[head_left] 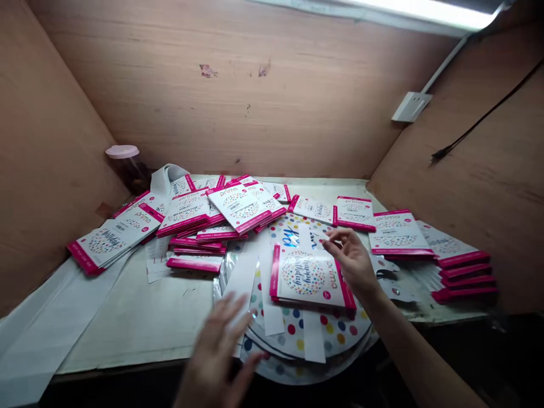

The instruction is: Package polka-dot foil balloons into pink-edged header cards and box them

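Tabletop (161,317) near spread left hand (216,354)

I'm working in what looks like a small packing workshop, at a booth boxed in by plain wooden walls (221,113). A strip light (429,12) shines overhead, and a white socket (411,106) is fixed at the corner. My scuffed worktop (161,323) carries heaps of matching pink-and-white printed packets (242,204), a stack of round dotted sheets (293,340) and long paper strips (68,323).
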`<action>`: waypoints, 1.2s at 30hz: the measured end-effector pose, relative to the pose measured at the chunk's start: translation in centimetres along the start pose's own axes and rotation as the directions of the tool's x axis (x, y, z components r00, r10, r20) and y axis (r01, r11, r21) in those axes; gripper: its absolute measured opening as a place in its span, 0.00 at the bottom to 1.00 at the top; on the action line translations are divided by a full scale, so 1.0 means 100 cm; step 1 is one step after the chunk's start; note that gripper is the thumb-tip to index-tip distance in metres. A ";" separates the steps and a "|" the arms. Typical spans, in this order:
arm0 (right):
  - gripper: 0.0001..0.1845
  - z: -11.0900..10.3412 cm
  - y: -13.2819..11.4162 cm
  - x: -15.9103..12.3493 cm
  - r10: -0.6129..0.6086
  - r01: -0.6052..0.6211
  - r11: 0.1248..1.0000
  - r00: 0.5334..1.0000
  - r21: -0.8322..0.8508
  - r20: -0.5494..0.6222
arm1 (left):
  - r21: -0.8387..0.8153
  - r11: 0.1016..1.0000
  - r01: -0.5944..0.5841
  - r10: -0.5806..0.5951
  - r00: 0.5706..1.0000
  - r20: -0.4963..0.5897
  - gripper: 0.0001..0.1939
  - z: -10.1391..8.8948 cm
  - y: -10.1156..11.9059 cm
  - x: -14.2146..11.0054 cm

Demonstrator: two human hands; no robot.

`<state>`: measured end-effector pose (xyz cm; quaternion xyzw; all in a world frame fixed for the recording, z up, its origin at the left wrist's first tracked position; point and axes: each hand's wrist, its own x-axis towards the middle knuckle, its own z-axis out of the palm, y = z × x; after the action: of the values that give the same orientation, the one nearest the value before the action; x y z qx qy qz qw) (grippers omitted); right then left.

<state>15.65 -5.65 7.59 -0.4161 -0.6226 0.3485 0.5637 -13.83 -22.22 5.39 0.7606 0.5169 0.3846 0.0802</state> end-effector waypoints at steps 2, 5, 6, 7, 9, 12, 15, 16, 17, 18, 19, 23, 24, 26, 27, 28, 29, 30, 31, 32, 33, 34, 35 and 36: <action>0.11 -0.010 0.031 0.038 0.054 -0.052 0.998 0.998 -0.041 0.038 | 0.019 0.970 -0.241 0.228 0.939 0.258 0.32 0.046 0.015 0.043; 0.22 -0.013 0.073 0.079 0.078 -0.054 0.990 0.979 -0.129 0.188 | -0.017 0.948 -0.318 0.286 0.829 0.481 0.37 0.098 0.025 0.095; 0.27 -0.012 0.084 0.088 0.081 -0.042 0.985 0.969 -0.170 0.233 | -0.018 0.952 -0.305 0.270 0.810 0.521 0.38 0.109 0.025 0.106; 0.31 -0.011 0.093 0.094 0.084 -0.025 0.976 0.959 -0.215 0.270 | -0.015 0.957 -0.290 0.250 0.799 0.547 0.37 0.116 0.023 0.114; 0.37 -0.008 0.107 0.104 0.089 0.013 0.953 0.944 -0.304 0.319 | -0.010 0.963 -0.270 0.226 0.786 0.576 0.34 0.124 0.017 0.121; 0.46 -0.004 0.118 0.115 0.121 0.037 0.917 0.923 -0.397 0.366 | -0.021 0.965 -0.260 0.221 0.774 0.594 0.31 0.126 0.012 0.122; 0.53 0.000 0.116 0.124 0.170 0.014 0.902 0.907 -0.430 0.386 | -0.041 0.967 -0.252 0.228 0.776 0.589 0.30 0.124 0.010 0.122; 0.53 0.001 0.112 0.124 0.181 0.002 0.904 0.904 -0.428 0.387 | -0.049 0.966 -0.254 0.234 0.780 0.581 0.30 0.123 0.010 0.122; 0.53 0.001 0.106 0.121 0.189 -0.010 0.907 0.904 -0.422 0.384 | -0.060 0.964 -0.259 0.246 0.783 0.572 0.28 0.123 0.008 0.123; 0.53 0.000 0.098 0.115 0.186 -0.017 0.914 0.906 -0.405 0.380 | -0.075 0.961 -0.267 0.261 0.784 0.563 0.26 0.124 0.006 0.123; 0.52 0.000 0.088 0.106 0.166 -0.012 0.925 0.912 -0.379 0.375 | -0.093 0.958 -0.271 0.276 0.784 0.557 0.24 0.125 0.003 0.123; 0.48 0.001 0.051 0.041 -0.049 0.128 0.963 0.948 -0.235 0.314 | -0.196 0.957 -0.214 0.283 0.842 0.459 0.35 0.136 -0.011 0.118; 0.47 0.004 0.045 0.022 -0.096 0.165 0.961 0.952 -0.224 0.289 | -0.224 0.955 -0.195 0.275 0.868 0.415 0.40 0.139 -0.014 0.117; 0.44 0.010 0.039 -0.014 -0.145 0.203 0.946 0.962 -0.252 0.229 | -0.258 0.950 -0.179 0.264 0.899 0.350 0.48 0.143 -0.017 0.115; 0.43 0.013 0.039 -0.029 -0.159 0.210 0.938 0.968 -0.276 0.196 | -0.252 0.950 -0.182 0.266 0.896 0.356 0.49 0.144 -0.018 0.115; 0.42 0.016 0.039 -0.043 -0.167 0.211 0.931 0.972 -0.298 0.166 | -0.232 0.954 -0.188 0.268 0.881 0.389 0.49 0.144 -0.018 0.116; 0.42 0.017 0.040 -0.056 -0.173 0.208 0.927 0.975 -0.313 0.138 | -0.201 0.959 -0.199 0.269 0.859 0.436 0.48 0.143 -0.017 0.118; 0.42 0.016 0.039 -0.069 -0.175 0.201 0.926 0.978 -0.320 0.109 | -0.164 0.963 -0.215 0.269 0.832 0.486 0.45 0.141 -0.015 0.120; 0.43 0.014 0.038 -0.082 -0.177 0.196 0.926 0.980 -0.322 0.089 | -0.127 0.964 -0.235 0.266 0.804 0.531 0.41 0.140 -0.014 0.122; 0.45 0.010 0.035 -0.096 -0.186 0.204 0.925 0.979 -0.321 0.087 | -0.091 0.962 -0.256 0.262 0.784 0.562 0.38 0.138 -0.012 0.124; 0.48 0.005 0.031 -0.110 -0.198 0.224 0.920 0.974 -0.321 0.112 | -0.062 0.959 -0.276 0.260 0.772 0.580 0.36 0.136 -0.011 0.126; 0.50 0.000 0.027 -0.125 -0.211 0.255 0.910 0.964 -0.327 0.163 | -0.040 0.954 -0.297 0.263 0.766 0.587 0.36 0.134 -0.011 0.128; 0.51 -0.005 0.023 -0.139 -0.217 0.291 0.892 0.947 -0.347 0.237 | -0.026 0.947 -0.320 0.273 0.760 0.590 0.36 0.133 -0.010 0.129; 0.50 -0.009 0.020 -0.152 -0.207 0.325 0.868 0.925 -0.377 0.319 | -0.020 0.938 -0.345 0.290 0.753 0.591 0.37 0.132 -0.011 0.130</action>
<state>17.10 -18.69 -0.38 -0.3864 -0.8053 0.1766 0.4134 -3.62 -7.04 2.24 0.9209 0.3470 0.1161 0.1347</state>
